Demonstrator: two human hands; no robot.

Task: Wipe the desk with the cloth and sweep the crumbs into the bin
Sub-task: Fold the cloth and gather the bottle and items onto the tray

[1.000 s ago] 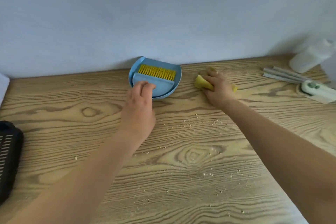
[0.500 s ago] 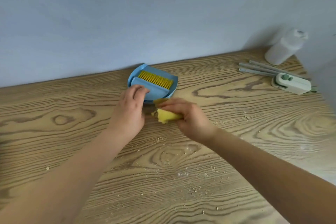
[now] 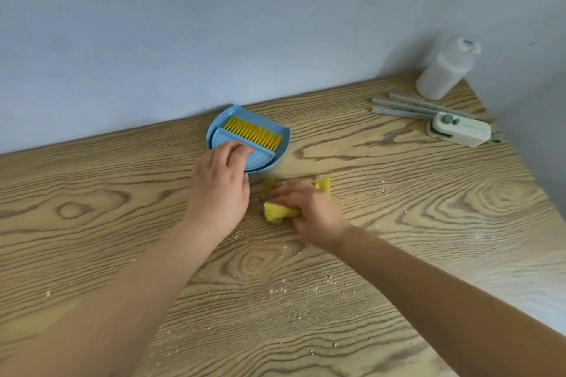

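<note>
A blue dustpan [image 3: 277, 159] lies flat against the wall, with a blue brush [image 3: 260, 154] with yellow bristles nested in it. My left hand [image 3: 220, 190] rests on the near edge of the brush, fingers curled over it. Just to the right, my right hand [image 3: 309, 208] presses a crumpled yellow cloth [image 3: 278, 212] onto the wooden desk [image 3: 107, 223], fingers wrapped round it. Pale crumbs [image 3: 301, 314] lie scattered on the desk in front of both hands.
A white plastic bottle [image 3: 445, 69] stands in the far right corner. Beside it lie grey rods [image 3: 404, 107] and a small white and green device [image 3: 459, 130]. The desk's right edge runs diagonally at the lower right. No bin is in view.
My right hand has dragged the cloth from right of the dustpan towards me and left. The view has swung right, so the black basket at the left is out of frame.
</note>
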